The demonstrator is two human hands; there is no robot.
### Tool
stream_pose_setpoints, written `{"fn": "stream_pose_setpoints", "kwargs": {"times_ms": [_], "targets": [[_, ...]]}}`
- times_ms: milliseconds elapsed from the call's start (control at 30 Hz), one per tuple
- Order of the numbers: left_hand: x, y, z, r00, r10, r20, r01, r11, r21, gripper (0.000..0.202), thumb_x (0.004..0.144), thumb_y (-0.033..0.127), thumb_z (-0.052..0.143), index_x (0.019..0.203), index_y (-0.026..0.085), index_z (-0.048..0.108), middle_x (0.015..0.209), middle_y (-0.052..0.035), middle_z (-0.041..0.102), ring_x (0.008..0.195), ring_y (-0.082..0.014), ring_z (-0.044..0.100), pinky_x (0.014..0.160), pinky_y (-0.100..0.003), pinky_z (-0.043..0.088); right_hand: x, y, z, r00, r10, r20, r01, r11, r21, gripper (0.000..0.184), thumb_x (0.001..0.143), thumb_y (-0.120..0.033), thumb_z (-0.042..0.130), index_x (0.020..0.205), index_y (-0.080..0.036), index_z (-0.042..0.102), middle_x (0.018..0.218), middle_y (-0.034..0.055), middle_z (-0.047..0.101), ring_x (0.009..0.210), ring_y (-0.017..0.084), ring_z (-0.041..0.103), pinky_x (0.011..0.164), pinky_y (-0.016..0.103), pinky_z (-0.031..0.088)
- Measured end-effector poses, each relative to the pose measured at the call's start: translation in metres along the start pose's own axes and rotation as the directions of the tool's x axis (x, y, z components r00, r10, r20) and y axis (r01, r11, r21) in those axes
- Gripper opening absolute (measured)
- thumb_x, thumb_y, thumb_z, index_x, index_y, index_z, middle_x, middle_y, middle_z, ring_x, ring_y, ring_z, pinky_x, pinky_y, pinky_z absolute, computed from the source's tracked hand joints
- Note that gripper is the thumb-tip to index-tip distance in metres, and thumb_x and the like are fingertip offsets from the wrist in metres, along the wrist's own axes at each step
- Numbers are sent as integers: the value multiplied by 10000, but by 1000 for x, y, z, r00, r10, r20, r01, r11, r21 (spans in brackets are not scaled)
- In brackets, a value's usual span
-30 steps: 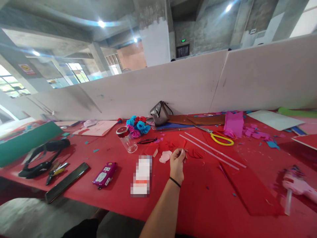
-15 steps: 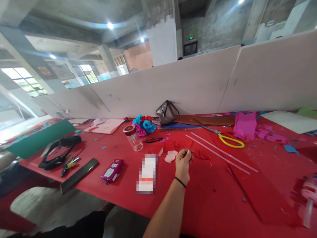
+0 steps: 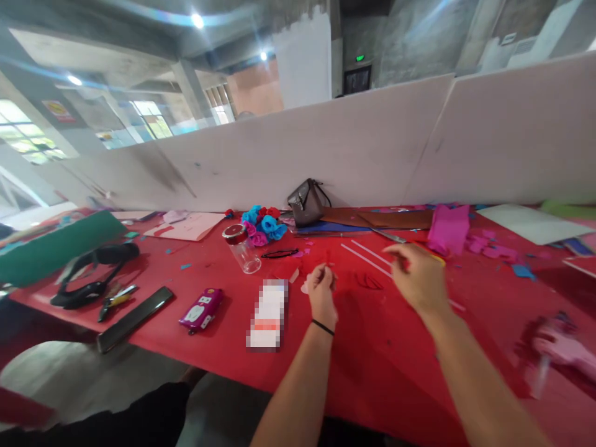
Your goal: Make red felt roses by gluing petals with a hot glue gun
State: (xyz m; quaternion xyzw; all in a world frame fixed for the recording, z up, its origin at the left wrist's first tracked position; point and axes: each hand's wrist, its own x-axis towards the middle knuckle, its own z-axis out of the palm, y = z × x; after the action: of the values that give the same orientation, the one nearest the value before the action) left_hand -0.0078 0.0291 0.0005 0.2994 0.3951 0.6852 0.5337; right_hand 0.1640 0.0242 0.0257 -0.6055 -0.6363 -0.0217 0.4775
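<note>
My left hand (image 3: 321, 288), a black band at its wrist, is closed in a pinch above the middle of the red table. A small strip of red paper (image 3: 328, 257) shows over its fingertips. Beside it lie pale pink paper pieces (image 3: 305, 287). My right hand (image 3: 416, 279) is further right, slightly blurred, fingers curved and apart with red showing in the gap. It hovers over two clear thin sticks (image 3: 365, 257) and partly covers the scissors (image 3: 390, 236) with yellow handles. Red paper loops (image 3: 369, 281) lie between the hands.
A glass jar (image 3: 244, 253) and blue, red and pink paper flowers (image 3: 265, 226) stand behind. A phone (image 3: 267, 315), a purple case (image 3: 202, 310) and a long black object (image 3: 135, 320) line the front left. A grey bag (image 3: 305, 203) leans on the white partition (image 3: 261, 167).
My right hand has come into view from the right, over the sticks and scissors. My left hand has shifted slightly left, still pinching. The whole view has moved a little.
</note>
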Motion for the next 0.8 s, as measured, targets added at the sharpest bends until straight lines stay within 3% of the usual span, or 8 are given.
{"fn": "stream_pose_setpoints", "kwargs": {"times_ms": [100,267,400,500,600,667,800], "targets": [[5,3,-3,1000,-17,-15,17,999,-42,349,620,443,740,762,165,584,569,56,486,461,-35,339,447,-193,224,-14,1,9,990,-4,144,21,993,-117,255,793,-118,481,916,-188,693,903,80,702,863,230,591,838,374,442],[9,5,-5,997,-73,-35,69,993,-91,345,600,407,761,748,170,559,558,65,481,447,-34,350,426,-188,207,-32,-5,28,947,20,321,65,965,-254,264,860,-247,501,1026,-201,701,1000,92,701,925,256,534,837,400,358],[9,6,-5,997,-65,-33,62,995,-81,338,601,391,764,733,172,543,551,67,483,437,-30,346,424,-184,211,-34,-24,36,906,10,422,108,961,-255,285,844,-356,563,1076,-245,686,1102,92,664,1015,291,476,793,410,315],[11,7,-6,997,-60,-45,57,996,-73,338,608,395,761,714,172,530,551,61,494,432,-28,345,424,-183,218,-35,-37,42,870,14,492,124,961,-247,274,829,-356,587,1048,-225,688,1095,105,657,1020,299,473,771,409,306],[12,9,-8,996,-67,-58,62,994,-87,335,615,391,761,724,172,533,550,59,499,432,-28,353,422,-177,215,-35,-39,46,873,44,486,91,964,-250,159,828,-250,564,901,-214,700,1020,99,675,999,290,489,761,402,307],[12,8,-9,995,-81,-50,77,994,-84,320,628,385,756,731,170,542,557,60,496,440,-28,363,424,-173,219,-34,-34,48,899,69,433,30,975,-218,145,806,-193,549,844,-217,687,969,93,686,982,284,503,775,405,315],[7,6,-5,992,-126,32,126,992,-25,298,580,325,786,748,155,608,575,64,486,451,-18,346,432,-168,229,-30,-21,49,933,177,312,-223,968,117,96,749,-244,562,808,-220,635,830,57,683,833,230,559,769,370,384]]}}
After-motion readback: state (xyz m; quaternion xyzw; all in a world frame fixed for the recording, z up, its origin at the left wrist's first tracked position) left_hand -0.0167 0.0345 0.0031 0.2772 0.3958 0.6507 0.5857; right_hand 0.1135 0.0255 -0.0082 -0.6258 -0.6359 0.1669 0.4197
